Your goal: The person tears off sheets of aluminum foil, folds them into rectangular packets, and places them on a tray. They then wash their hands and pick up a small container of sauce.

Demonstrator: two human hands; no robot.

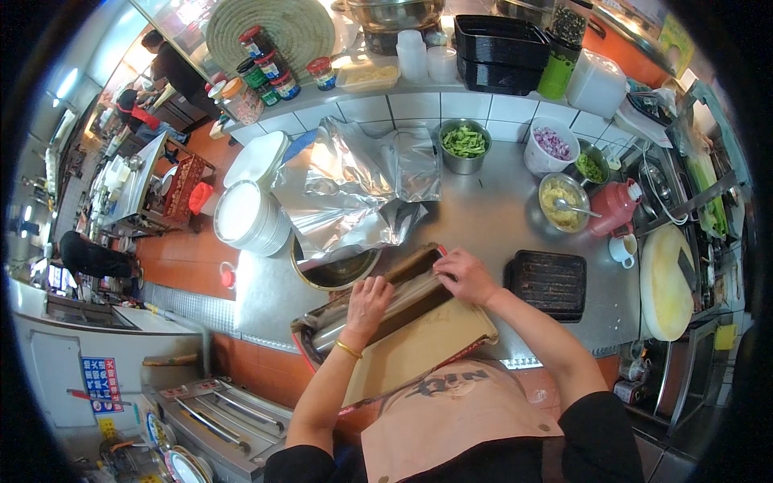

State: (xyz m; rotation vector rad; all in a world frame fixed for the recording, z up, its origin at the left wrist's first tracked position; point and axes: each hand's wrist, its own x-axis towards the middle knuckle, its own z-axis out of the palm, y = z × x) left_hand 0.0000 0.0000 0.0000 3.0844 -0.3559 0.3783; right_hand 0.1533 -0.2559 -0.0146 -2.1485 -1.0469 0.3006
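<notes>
A long open cardboard box [386, 362] lies slantwise at the counter's front edge, its flap folded toward me. Inside it sits a roll of cling film [328, 332]. My left hand [369, 307] is over the roll, its curled fingers closed on the film near the box's far edge. Farther right, my right hand [467, 275] pinches the film at the box's right end. Just beyond the box, crumpled aluminium foil [346, 189] partly covers a round metal bowl [334, 278].
Stacked white plates [244, 213] stand left. A black tray [547, 283] lies right of the box. Behind it are a metal bowl of yellow mash [561, 197], a white tub of chopped onion [551, 149] and a pot of sliced greens [465, 147]. Co-workers [173, 68] are far left.
</notes>
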